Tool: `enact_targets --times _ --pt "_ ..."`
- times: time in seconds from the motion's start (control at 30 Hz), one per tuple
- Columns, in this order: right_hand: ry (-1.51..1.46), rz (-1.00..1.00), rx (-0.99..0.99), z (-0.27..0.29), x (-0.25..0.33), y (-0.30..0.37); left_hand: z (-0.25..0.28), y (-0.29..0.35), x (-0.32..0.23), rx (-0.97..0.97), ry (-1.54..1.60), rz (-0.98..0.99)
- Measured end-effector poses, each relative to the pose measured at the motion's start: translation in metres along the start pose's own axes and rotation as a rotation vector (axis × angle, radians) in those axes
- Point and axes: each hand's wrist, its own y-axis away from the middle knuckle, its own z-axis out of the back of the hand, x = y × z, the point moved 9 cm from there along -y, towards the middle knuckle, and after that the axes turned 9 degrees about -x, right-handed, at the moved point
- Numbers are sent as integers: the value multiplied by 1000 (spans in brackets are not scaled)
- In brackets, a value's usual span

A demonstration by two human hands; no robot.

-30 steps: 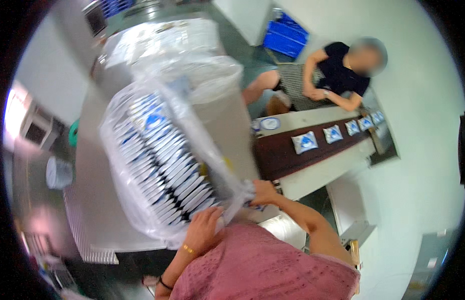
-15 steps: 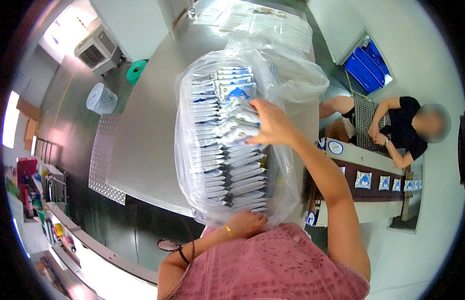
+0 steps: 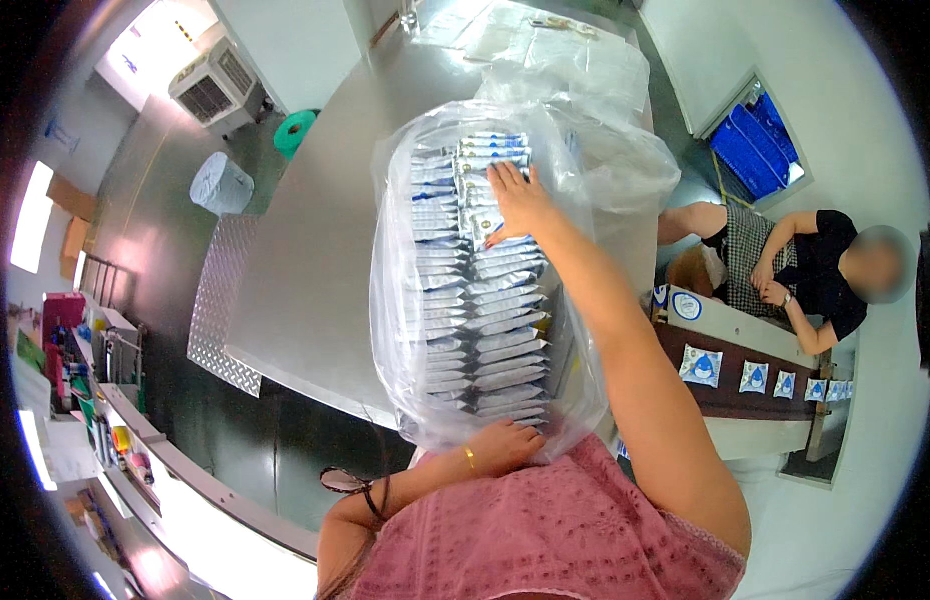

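A large clear plastic bag (image 3: 390,330) lies open on the metal table, filled with two rows of small silver-and-white packets (image 3: 510,345) standing on edge. My right hand (image 3: 525,208) reaches over the right row's far half, thumb and fingers spread, palm down on packets with blue print. Part of those packets is hidden under it. At the bag's near end, my left hand (image 3: 505,446) has its bent fingers on the plastic edge, close against the last packets.
Behind the bag, loose clear plastic (image 3: 625,165) covers the metal table (image 3: 305,280). A conveyor (image 3: 730,397) at right carries several packets (image 3: 702,367); a seated person (image 3: 835,260) is beside it. A white bin (image 3: 222,185) and green roll (image 3: 294,133) stand on the floor left.
The packets my right hand was gripping, raised at a tilt, now sit down in the row. That hand has moved farther away and spread flat. My left hand stays at the bag's edge.
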Motion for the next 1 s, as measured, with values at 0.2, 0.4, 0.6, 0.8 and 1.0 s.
enact_targets --times 0.2,0.4,0.6,0.8,1.0 --pt "31 -42 -125 23 4 15 3 6 -4 -21 -62 43" --pt "-346 -58 -381 105 13 104 22 11 -12 -99 -79 91" --pt "-803 -505 -621 49 -44 309 47 -7 -38 -239 -86 -8" --pt "-949 -1069 -389 -66 -15 490 60 -17 -76 -365 17 -190" --pt "-752 -918 -237 -69 -22 516 59 -25 -89 -356 17 -353"
